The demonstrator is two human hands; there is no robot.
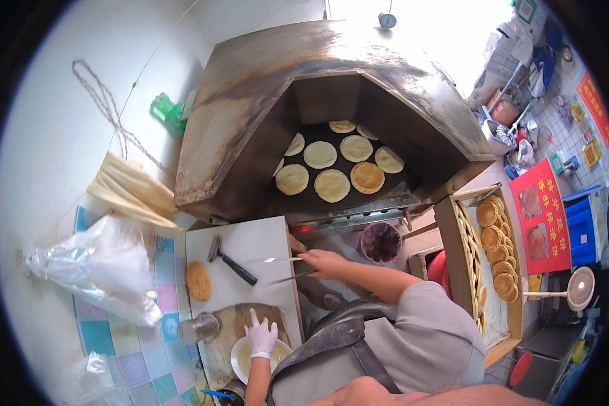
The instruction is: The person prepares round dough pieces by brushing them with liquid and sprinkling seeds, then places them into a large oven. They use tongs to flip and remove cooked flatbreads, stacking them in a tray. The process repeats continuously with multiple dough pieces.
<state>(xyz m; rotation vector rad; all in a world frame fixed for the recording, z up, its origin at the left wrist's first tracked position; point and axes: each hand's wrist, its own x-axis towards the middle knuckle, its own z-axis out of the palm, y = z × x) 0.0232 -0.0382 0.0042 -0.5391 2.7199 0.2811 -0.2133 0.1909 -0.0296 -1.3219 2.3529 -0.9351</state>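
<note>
My left hand (pixel 262 336) wears a white glove and is held over a white bowl (pixel 239 358) of pale contents, fingers spread and nothing visible in them. Whether the fingertips touch the bowl's rim is unclear. My right hand (pixel 326 264) grips metal tongs (pixel 290 277), whose two arms point apart toward the white worktop (pixel 269 233). On that worktop lie a black-handled scraper (pixel 237 268) and a browned oval flatbread (pixel 199 281). A metal shaker (pixel 200 328) lies beside the bowl, at the edge of a floury board (pixel 223 350).
Ahead, an oven (pixel 254 101) holds several round flatbreads (pixel 332 185) on a dark plate (pixel 314 137). A bucket (pixel 380 242) stands below its front edge. At right, a tray (pixel 497 325) bears rows of baked flatbreads (pixel 505 269). Plastic bags (pixel 106 264) hang at left.
</note>
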